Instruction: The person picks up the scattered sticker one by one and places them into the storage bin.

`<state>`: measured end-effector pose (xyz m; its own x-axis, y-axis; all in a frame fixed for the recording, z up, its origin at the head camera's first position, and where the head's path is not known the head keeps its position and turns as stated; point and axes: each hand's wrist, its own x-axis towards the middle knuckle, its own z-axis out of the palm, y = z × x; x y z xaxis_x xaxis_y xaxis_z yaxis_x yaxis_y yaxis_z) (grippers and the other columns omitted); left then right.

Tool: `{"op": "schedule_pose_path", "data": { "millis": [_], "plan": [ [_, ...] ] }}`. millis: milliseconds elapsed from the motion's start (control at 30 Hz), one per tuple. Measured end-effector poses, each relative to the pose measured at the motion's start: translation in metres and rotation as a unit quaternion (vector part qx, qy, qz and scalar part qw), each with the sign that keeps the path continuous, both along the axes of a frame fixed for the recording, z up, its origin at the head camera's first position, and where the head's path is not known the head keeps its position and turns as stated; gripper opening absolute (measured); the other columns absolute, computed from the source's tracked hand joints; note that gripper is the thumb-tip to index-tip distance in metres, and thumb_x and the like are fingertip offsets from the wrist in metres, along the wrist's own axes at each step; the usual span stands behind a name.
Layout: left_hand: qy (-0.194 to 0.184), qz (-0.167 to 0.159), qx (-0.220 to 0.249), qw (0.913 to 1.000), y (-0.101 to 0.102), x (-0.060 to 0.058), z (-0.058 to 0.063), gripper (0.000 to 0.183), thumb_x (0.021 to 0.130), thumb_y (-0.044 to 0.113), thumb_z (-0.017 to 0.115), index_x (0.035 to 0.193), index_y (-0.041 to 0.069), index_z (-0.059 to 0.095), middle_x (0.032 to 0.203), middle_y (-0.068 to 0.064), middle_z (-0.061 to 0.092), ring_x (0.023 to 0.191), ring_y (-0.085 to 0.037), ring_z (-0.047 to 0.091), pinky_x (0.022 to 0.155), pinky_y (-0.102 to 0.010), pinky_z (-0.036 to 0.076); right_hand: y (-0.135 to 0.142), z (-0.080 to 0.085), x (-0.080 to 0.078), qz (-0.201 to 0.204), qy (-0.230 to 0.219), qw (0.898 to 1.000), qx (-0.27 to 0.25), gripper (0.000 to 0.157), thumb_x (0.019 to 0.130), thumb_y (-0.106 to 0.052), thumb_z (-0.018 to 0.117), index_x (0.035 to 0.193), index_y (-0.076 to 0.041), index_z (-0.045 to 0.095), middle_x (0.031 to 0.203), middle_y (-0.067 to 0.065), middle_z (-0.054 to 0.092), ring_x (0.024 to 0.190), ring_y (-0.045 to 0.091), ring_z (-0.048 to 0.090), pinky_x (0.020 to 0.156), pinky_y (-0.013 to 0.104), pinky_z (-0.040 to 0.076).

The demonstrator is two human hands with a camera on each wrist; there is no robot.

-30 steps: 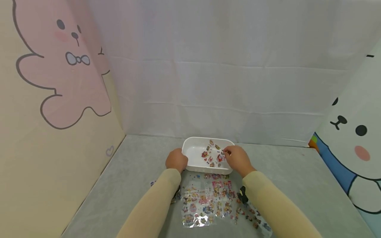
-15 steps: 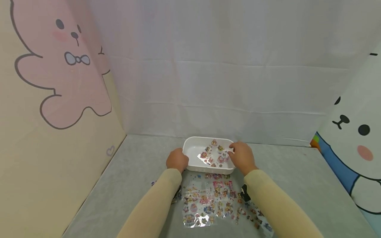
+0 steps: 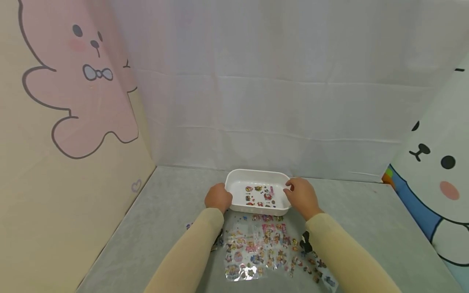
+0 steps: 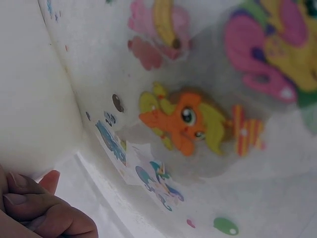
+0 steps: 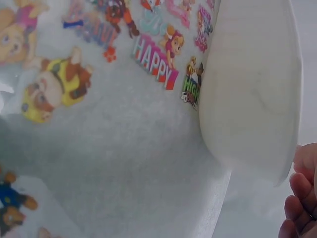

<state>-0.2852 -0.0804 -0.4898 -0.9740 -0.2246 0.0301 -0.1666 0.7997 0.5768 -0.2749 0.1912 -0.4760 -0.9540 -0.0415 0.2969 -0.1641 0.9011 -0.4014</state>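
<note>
A white plastic tray (image 3: 238, 208) stands near the back of the table. My left hand (image 3: 218, 198) holds its left rim; in the left wrist view the curled fingers (image 4: 49, 213) show beside the tray's wall. Inside the tray lies a clear sticker sheet (image 3: 258, 196) with small colourful pictures. At the right rim is my right hand (image 3: 302, 197), thumb and forefinger apart with nothing visible between them. In the right wrist view its fingers (image 5: 300, 210) are partly cut off by the frame edge, close to the tray's outer wall.
Several clear sticker sheets (image 3: 253, 252) with cartoon figures lie on the grey tabletop (image 3: 176, 191) in front of the tray. More stickers (image 3: 315, 264) are partly hidden under the right forearm. A white curtain (image 3: 271, 101) hangs behind the table.
My right hand has let go of the sticker sheet and drawn slightly right, to the tray's rim. The sheet has shifted from slanted to straighter in the tray. My left hand stays put.
</note>
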Motion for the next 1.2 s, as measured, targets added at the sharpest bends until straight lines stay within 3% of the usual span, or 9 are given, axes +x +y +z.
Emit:
{"op": "schedule_pose_path", "data": {
  "millis": [333, 700, 1200],
  "plan": [
    [-0.015, -0.001, 0.002, 0.9999, -0.001, 0.0, -0.003, 0.034, 0.083, 0.012, 0.058, 0.115, 0.004, 0.065, 0.103, -0.012, 0.067, 0.091, -0.027, 0.063, 0.074, -0.046, 0.051, 0.014, -0.001, 0.018, -0.034, -0.039, 0.997, -0.052, 0.023, 0.088, -0.023, 0.064, 0.103, -0.005, 0.063, 0.085, 0.007, 0.055, 0.072, 0.023, 0.048, 0.06, 0.035, 0.042],
    [-0.004, 0.007, 0.01, 0.9999, -0.003, -0.001, -0.006, 0.03, 0.083, 0.012, 0.057, 0.11, 0.006, 0.067, 0.095, -0.009, 0.068, 0.081, -0.024, 0.063, 0.068, -0.044, 0.051, 0.022, 0.002, 0.039, -0.035, -0.036, 0.995, -0.087, 0.026, 0.088, -0.024, 0.064, 0.106, -0.005, 0.062, 0.088, 0.007, 0.058, 0.079, 0.024, 0.052, 0.065, 0.039, 0.044],
    [-0.01, 0.002, 0.009, 0.9999, -0.001, -0.003, -0.006, 0.032, 0.082, 0.012, 0.059, 0.112, 0.005, 0.067, 0.098, -0.01, 0.068, 0.085, -0.024, 0.063, 0.072, -0.045, 0.051, 0.041, 0.007, 0.08, -0.067, -0.036, 0.988, -0.136, 0.035, 0.088, -0.03, 0.065, 0.112, -0.006, 0.061, 0.091, 0.005, 0.058, 0.086, 0.025, 0.053, 0.067, 0.042, 0.044]
  ]
}}
